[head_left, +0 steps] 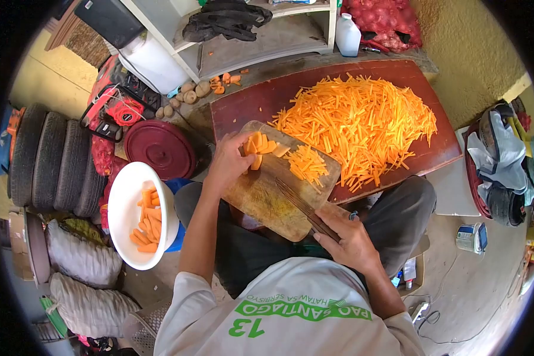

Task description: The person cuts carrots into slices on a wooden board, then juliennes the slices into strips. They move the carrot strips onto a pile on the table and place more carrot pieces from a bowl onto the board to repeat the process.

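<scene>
My left hand (228, 159) is closed at the upper left of the wooden cutting board (252, 196), its fingers against orange carrot slices (264, 145). The handle of a knife (302, 204) is in my right hand (350, 237), and its dark blade lies over the board, pointing up and left. A small bunch of cut carrot sticks (307, 165) rests on the board's right part. Just beyond the board, a big heap of carrot strips (359, 127) covers much of the dark red table (237, 107).
To the left, a white basin (121, 207) holds peeled carrot pieces (148, 222). Behind it are a maroon lid (159, 149) and several tires (47, 160). Potatoes (188, 92) lie near a shelf (267, 50); a tin can (470, 237) stands on the floor at right.
</scene>
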### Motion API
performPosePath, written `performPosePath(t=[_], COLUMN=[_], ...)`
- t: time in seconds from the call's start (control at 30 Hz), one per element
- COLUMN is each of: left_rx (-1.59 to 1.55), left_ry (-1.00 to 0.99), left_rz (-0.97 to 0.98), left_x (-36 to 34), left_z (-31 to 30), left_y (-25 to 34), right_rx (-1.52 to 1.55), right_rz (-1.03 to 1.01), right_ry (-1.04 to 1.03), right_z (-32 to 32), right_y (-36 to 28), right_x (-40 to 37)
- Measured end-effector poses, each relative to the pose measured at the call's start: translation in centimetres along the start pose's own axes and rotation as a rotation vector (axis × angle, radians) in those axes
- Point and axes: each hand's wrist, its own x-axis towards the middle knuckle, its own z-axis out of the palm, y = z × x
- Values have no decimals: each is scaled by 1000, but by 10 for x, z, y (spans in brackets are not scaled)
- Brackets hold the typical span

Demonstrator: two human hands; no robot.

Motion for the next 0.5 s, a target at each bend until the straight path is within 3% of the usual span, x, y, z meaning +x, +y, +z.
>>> performPosePath(t=[0.1,0.23,0.27,0.3,0.5], left_rx=[59,117,-47,12,92], left_ry=[47,26,-91,-93,55], left_rz=[51,111,-89,-56,105], left_x=[-5,-50,-70,-86,-137], left_z=[-3,-15,-8,0,35], left_y=[2,51,65,74,87], right_rx=[17,193,207,219,170], right_rz=[14,71,114,155,-11], right_ry=[12,7,-27,-60,-113], right_z=[-1,-4,-6,-7,7], right_y=[0,-4,-7,-9,-12], right_x=[0,4,5,7,18])
